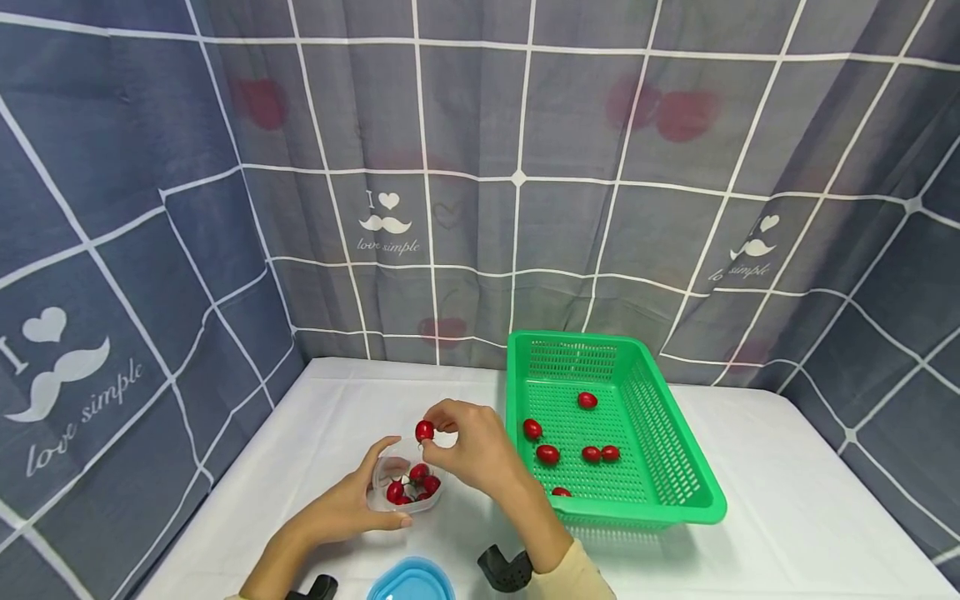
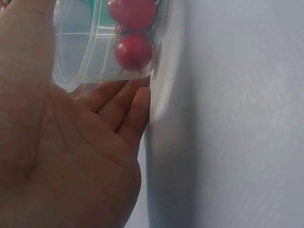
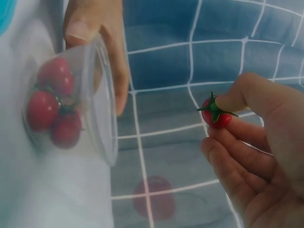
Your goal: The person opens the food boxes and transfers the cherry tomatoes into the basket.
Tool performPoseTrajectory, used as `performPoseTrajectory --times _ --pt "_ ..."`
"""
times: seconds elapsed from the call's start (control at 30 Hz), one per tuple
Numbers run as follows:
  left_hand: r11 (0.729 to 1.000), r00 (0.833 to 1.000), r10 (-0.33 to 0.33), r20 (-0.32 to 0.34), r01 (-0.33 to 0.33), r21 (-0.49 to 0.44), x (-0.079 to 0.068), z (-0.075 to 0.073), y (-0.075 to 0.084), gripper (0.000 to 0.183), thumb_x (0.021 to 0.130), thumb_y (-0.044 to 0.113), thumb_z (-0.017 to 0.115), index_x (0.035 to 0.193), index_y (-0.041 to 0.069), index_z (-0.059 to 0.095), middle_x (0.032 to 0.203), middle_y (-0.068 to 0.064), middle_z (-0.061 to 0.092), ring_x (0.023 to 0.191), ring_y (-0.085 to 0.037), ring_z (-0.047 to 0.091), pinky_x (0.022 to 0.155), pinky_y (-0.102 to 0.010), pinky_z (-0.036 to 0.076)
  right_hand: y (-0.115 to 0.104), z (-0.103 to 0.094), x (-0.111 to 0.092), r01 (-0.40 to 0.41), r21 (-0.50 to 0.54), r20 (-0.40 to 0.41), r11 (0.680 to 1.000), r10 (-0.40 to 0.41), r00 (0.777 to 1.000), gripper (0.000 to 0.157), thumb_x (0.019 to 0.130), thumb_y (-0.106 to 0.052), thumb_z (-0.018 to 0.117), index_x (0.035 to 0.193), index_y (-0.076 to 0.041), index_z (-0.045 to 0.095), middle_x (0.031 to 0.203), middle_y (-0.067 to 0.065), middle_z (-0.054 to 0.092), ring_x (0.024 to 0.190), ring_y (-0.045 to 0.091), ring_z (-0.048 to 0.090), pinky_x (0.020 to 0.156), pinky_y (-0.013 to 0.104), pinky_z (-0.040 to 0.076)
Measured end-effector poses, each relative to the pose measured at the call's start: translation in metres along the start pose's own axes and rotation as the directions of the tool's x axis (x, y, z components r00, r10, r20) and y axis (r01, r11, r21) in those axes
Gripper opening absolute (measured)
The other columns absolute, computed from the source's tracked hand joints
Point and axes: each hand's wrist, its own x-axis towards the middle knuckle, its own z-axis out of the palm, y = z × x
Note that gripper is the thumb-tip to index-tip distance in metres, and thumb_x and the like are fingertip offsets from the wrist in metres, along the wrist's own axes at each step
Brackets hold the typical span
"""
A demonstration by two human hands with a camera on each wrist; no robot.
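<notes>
A cherry tomato [image 1: 424,431] is pinched between thumb and fingertips of my right hand [image 1: 480,450], raised over a clear plastic container [image 1: 377,498]. Its green leafy stem end [image 3: 215,110] shows in the right wrist view. My left hand [image 1: 341,506] holds the container from its left side, thumb in front and fingers behind. Several red cherry tomatoes [image 3: 42,110] lie inside the container. Right of my right hand stands a green plastic basket [image 1: 637,511] with several more tomatoes [image 1: 548,455] spread over its bottom.
A light blue lid [image 1: 411,581] lies on the white tabletop [image 1: 780,492] at the front edge of the head view. Grey checked curtains [image 1: 480,217] close off the back and both sides. Black wrist mounts [image 1: 504,570] sit at both wrists.
</notes>
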Motion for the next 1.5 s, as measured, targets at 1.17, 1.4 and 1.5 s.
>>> performPoseTrajectory --times 1.17,1.4,1.5 --pt "1.000 1.000 -0.012 -0.008 0.012 -0.003 -0.001 0.001 0.001 0.109 0.078 0.041 0.090 0.159 0.024 0.019 0.144 -0.003 0.059 0.138 -0.031 0.051 0.112 -0.063 0.036 0.015 -0.070 -0.012 -0.129 0.105 -0.225 0.986 0.150 0.963 0.019 0.085 -0.013 0.080 0.103 -0.016 0.073 0.097 -0.007 0.074 0.093 0.011 0.070 0.089 0.033 0.058" --pt "1.000 1.000 -0.016 -0.005 0.016 0.010 -0.001 0.000 0.002 0.111 0.079 0.042 0.089 0.160 0.021 0.017 0.144 -0.002 0.058 0.138 -0.029 0.051 0.112 -0.056 0.039 0.021 -0.081 -0.014 -0.152 0.107 -0.235 0.983 0.174 0.956 0.021 0.085 -0.011 0.078 0.104 -0.017 0.073 0.097 -0.006 0.076 0.093 0.014 0.073 0.090 0.038 0.058" --pt "1.000 1.000 -0.015 -0.005 0.015 0.013 0.000 0.000 0.002 0.111 0.079 0.041 0.089 0.160 0.021 0.017 0.144 -0.001 0.058 0.138 -0.028 0.051 0.112 -0.053 0.039 0.025 -0.086 -0.016 -0.190 0.107 -0.238 0.976 0.211 0.948 0.022 0.085 -0.011 0.077 0.106 -0.019 0.073 0.098 -0.006 0.076 0.095 0.016 0.073 0.092 0.039 0.057"
